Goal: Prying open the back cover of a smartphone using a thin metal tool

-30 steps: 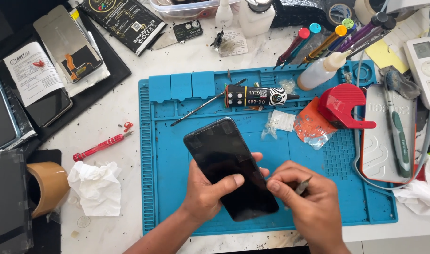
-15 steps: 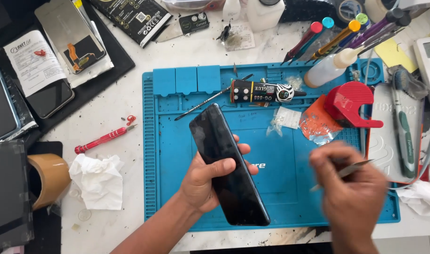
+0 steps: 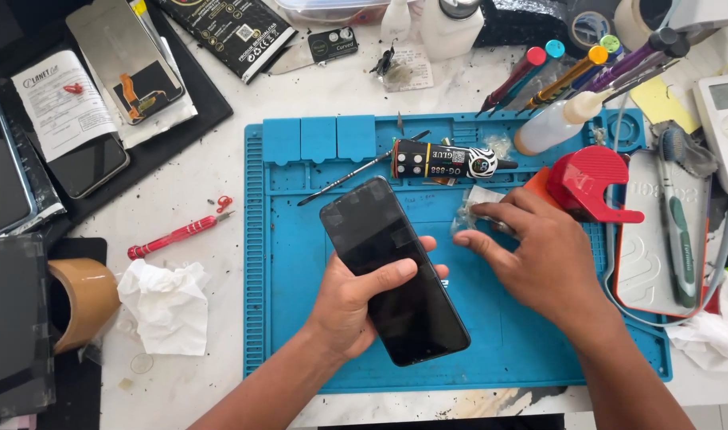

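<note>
Since half a second ago, the right hand point(image 3: 539, 255) is reaching up-mat from near the body, fingers closing loosely on a small clear bag point(image 3: 474, 213) – whether the thin tool remains in it, I cannot tell. Left hand point(image 3: 356, 306) is cradling the phone point(image 3: 392, 271) from beneath, thumb clamped across the dark glass, keeping it raised face-up over the blue mat point(image 3: 300, 318) – clear of loose parts.

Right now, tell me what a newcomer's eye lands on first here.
First the black phone, gripped in the left hand over the middle of the blue work mat. Beside it the right hand reaches onto a small clear plastic bag on the mat. The red plastic holder at the mat's right edge and the red screwdriver on the white table to the left stand out too.
</note>
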